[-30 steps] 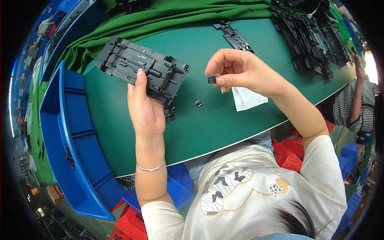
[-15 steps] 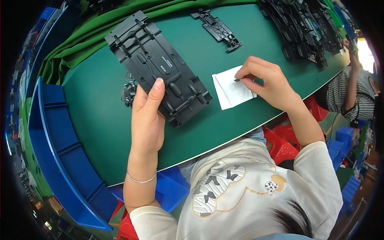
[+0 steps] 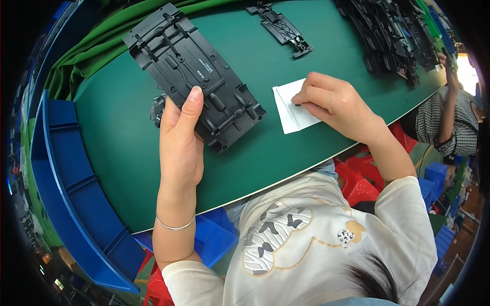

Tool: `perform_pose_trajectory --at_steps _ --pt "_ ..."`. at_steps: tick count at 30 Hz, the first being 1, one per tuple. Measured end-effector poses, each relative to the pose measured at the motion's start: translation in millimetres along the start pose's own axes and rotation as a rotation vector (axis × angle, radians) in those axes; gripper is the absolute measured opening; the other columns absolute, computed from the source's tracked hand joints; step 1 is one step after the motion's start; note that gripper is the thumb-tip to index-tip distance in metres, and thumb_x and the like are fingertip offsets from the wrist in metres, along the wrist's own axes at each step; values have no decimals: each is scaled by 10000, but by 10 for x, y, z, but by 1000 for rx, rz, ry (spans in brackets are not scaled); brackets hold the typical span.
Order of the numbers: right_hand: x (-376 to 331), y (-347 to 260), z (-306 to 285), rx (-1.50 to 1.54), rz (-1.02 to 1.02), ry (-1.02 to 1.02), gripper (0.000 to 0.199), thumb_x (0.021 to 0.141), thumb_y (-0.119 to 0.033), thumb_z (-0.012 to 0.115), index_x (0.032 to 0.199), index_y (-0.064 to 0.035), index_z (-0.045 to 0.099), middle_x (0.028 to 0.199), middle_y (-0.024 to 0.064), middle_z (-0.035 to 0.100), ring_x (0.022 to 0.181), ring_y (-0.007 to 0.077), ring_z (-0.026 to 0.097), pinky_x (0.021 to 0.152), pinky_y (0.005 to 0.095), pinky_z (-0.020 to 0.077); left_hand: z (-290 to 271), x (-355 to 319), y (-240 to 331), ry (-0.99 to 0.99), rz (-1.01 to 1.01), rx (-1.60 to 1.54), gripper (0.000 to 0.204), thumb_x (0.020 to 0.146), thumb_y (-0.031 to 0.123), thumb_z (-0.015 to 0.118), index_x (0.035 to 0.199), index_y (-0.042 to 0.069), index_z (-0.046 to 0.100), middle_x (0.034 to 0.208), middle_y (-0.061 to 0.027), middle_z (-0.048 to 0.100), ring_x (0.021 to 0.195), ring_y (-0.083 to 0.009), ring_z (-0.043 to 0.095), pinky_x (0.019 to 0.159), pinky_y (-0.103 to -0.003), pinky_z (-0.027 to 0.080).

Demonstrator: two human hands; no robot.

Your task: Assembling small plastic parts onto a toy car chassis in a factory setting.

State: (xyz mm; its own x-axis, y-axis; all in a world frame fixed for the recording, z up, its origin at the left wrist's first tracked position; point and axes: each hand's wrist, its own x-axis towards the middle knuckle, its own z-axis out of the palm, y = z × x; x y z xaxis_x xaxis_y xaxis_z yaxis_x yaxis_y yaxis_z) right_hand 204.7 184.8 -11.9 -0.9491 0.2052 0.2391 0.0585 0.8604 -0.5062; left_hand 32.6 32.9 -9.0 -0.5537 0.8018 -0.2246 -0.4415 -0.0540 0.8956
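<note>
A black plastic toy car chassis (image 3: 204, 76) is gripped by my left hand (image 3: 178, 132), thumb across its moulded face, tilted above the table. Behind its left edge shows a cluster of small black parts (image 3: 157, 109); whether it lies on the table I cannot tell. My right hand (image 3: 337, 104) pinches a small dark piece (image 3: 297, 104) between thumb and fingertips, over a white paper or pouch (image 3: 288, 115) lying on the green table. The piece is too small to name. Further back rests a narrower black chassis frame (image 3: 280, 28).
Several black car body parts (image 3: 383, 41) are piled at the table's far right. A blue divided tray (image 3: 76, 178) runs along the left edge. Green cloth (image 3: 92, 56) is bunched at the back left. Another person (image 3: 444, 117) sits at the right, near red stools (image 3: 357, 178).
My left hand and the chassis have shifted slightly left and up in the picture. My right hand, still pinching the dark piece, has moved a little left over the white paper.
</note>
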Motion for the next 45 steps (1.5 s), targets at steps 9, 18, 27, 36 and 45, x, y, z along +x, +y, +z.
perform_pose_trajectory --at_steps 9,18,27,36,45 --pt "2 -13 0 -80 -39 -8 195 608 69 584 786 -4 550 717 80 481 627 209 511 530 279 419 -3 16 1 6 11 20 347 843 218 456 1127 21 413 1062 -69 504 972 -159 485 842 -286 380" --pt "23 -96 -149 732 282 210 147 739 14 522 881 -1 558 768 9 523 676 74 473 621 205 397 -9 -14 -10 -39 23 14 334 850 206 452 1122 17 411 1064 -62 494 982 -146 461 857 -275 360" --pt "89 -111 -164 1449 603 83 101 749 -31 552 838 9 526 749 13 488 619 69 460 562 185 381 -4 -12 -3 -28 17 19 329 851 200 443 1118 11 412 1058 -72 501 963 -152 487 834 -279 391" --pt "40 -51 -5 -43 -24 -6 158 624 71 575 749 -5 517 712 76 483 615 202 510 520 269 424 4 -8 17 -28 12 4 320 848 209 457 1098 11 423 1040 -68 506 953 -144 485 825 -272 395" --pt "25 -32 -29 -152 -48 -49 165 619 53 576 758 -5 509 718 80 465 626 222 498 531 296 413 -6 -16 -1 -30 21 9 312 844 220 467 1069 6 437 1019 -66 517 936 -138 489 818 -266 394"
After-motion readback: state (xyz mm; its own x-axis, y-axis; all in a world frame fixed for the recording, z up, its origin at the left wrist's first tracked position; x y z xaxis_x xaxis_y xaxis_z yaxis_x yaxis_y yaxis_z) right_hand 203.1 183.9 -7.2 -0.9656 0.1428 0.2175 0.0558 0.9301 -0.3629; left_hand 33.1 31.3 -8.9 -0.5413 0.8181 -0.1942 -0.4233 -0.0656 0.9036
